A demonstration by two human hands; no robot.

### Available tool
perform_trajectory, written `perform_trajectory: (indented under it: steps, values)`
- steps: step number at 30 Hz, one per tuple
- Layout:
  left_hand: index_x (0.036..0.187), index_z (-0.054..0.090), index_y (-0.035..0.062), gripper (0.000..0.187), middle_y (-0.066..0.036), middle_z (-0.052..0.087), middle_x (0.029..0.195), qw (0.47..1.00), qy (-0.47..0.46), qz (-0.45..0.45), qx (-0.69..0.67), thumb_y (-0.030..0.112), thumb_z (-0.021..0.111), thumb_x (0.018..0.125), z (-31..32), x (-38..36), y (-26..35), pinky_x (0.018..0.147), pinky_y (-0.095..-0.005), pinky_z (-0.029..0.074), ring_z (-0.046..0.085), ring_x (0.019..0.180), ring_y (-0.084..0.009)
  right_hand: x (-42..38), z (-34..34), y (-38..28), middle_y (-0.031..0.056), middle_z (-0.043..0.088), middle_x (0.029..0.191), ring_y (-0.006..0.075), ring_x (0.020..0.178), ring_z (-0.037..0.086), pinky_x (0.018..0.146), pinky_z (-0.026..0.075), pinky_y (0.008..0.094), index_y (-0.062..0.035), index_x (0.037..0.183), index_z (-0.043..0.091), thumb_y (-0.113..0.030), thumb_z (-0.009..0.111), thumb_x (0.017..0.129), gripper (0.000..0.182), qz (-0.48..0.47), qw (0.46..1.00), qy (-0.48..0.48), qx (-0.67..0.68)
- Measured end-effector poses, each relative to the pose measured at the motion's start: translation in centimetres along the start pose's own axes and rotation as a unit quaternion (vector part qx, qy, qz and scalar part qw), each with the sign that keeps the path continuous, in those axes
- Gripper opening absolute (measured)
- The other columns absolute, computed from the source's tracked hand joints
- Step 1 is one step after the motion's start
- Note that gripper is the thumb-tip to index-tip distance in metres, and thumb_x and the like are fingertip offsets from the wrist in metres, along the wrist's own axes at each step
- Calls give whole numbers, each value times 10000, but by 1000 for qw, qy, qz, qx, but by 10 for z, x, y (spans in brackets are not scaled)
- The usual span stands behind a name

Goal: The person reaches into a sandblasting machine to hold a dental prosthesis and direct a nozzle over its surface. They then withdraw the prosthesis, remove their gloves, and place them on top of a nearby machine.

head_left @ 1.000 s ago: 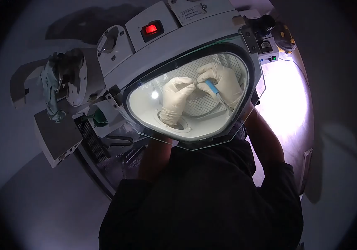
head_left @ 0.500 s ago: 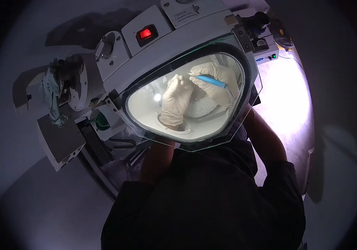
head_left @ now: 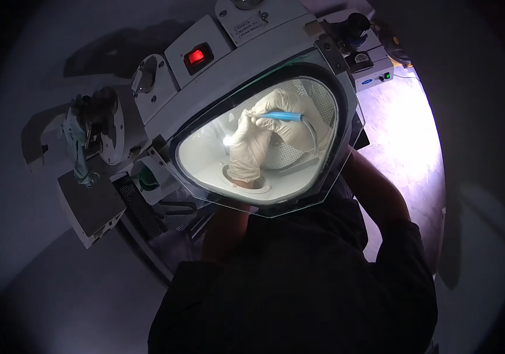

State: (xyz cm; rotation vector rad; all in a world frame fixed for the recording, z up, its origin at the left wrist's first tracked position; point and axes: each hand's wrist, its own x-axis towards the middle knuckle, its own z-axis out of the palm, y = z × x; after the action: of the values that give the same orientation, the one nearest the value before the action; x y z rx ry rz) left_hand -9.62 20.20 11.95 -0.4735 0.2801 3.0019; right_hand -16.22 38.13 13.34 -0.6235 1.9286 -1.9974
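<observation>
Both hands inside cabinet point(head_left: 205, 76), gloved in white, seen through window point(head_left: 202, 141). Right hand point(head_left: 297, 115) closed in a narrow grip on blue handpiece point(head_left: 283, 116), held pen-fashion: thumb and fingers around its front part, blue body lying across the hand, back end toward the window's right edge. Thin hose point(head_left: 312, 135) leaves that back end and bends down along the glove toward the lower right edge.

Handpiece tip points left, at left hand point(head_left: 249, 144); it sits among the fingertips of both hands, just beside the left ones. Contact there: cannot tell. Left fingers bunched and bent, tips drawn together; whether they pinch anything, cannot tell. Left wrist comes up through round port point(head_left: 226, 177) near the window's lower left edge.

Both hands above perforated floor point(head_left: 288, 154), handpiece nearer the window's upper edge than its lower. Outside: red switch point(head_left: 196, 56) lit on the cabinet's top; handwritten label point(head_left: 249, 28) beside it, toward the right.
</observation>
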Motion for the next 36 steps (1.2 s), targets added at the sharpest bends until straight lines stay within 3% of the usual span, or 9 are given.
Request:
perform_trajectory:
  steps: [7, 10, 14, 16, 18, 21, 31, 36]
  values:
    - [1322, 573, -33, 339, -153, 658, 1234, 998, 38, 23, 41, 221, 585, 1097, -9, 1, 2, 1053, -420, 528, 638, 1173, -272, 0, 1, 4, 121, 741, 1177, 177, 1060, 700, 923, 551, 305, -5, 1192, 736, -52, 726, 962, 235, 1, 1000, -11, 1]
    - [1330, 564, -41, 338, -164, 660, 1235, 993, 60, 39, 96, 205, 576, 1099, -1, 0, -2, 1027, -406, 547, 654, 1144, -268, 1, 2, 6, 124, 739, 1181, 178, 1065, 698, 927, 549, 307, -4, 1197, 734, -52, 723, 962, 240, -1, 1000, -13, 2]
    - [1347, 549, -54, 344, -181, 660, 1232, 997, 34, 36, 55, 190, 557, 1104, -3, -1, -1, 953, -372, 585, 681, 1070, -250, 1, 3, 9, 128, 737, 1187, 181, 1070, 696, 932, 546, 310, -3, 1204, 730, -52, 719, 963, 247, 0, 1000, -16, 4]
    - [1370, 540, -63, 364, -183, 658, 1246, 991, 78, 55, 92, 186, 554, 1105, 4, -1, -5, 949, -364, 583, 680, 1070, -246, 2, 2, 9, 130, 736, 1190, 182, 1073, 695, 935, 545, 312, -2, 1208, 729, -52, 717, 963, 250, 0, 1000, -17, 4]
    - [1370, 544, -62, 378, -187, 663, 1256, 998, 22, 26, 62, 210, 553, 1107, 3, 0, -1, 965, -383, 579, 679, 1103, -261, 2, 3, 9, 132, 735, 1193, 183, 1076, 694, 937, 544, 313, -1, 1211, 727, -52, 715, 963, 254, 1, 1000, -18, 5]
    - [1300, 581, -25, 319, -178, 629, 1299, 994, 63, 20, 82, 149, 655, 1043, 5, -2, 1, 1073, -466, 513, 611, 1219, -295, 2, 3, 11, 135, 733, 1198, 185, 1080, 692, 941, 542, 316, 0, 1216, 725, -52, 713, 963, 259, 2, 1000, -21, 7]
    - [1330, 567, -56, 340, -214, 629, 1341, 998, 10, 19, 51, 177, 584, 1083, -1, 1, 2, 1058, -460, 519, 622, 1222, -312, 3, 5, 15, 145, 728, 1213, 191, 1094, 687, 953, 535, 323, 3, 1233, 717, -52, 703, 963, 276, 2, 1000, -24, 9]
    - [1358, 544, -70, 385, -225, 623, 1352, 994, 45, 25, 94, 190, 599, 1078, 8, 0, -1, 1100, -479, 498, 617, 1248, -332, 1, 5, 12, 150, 725, 1220, 193, 1102, 684, 959, 532, 327, 5, 1241, 713, -52, 699, 963, 284, 1, 1000, -23, 6]
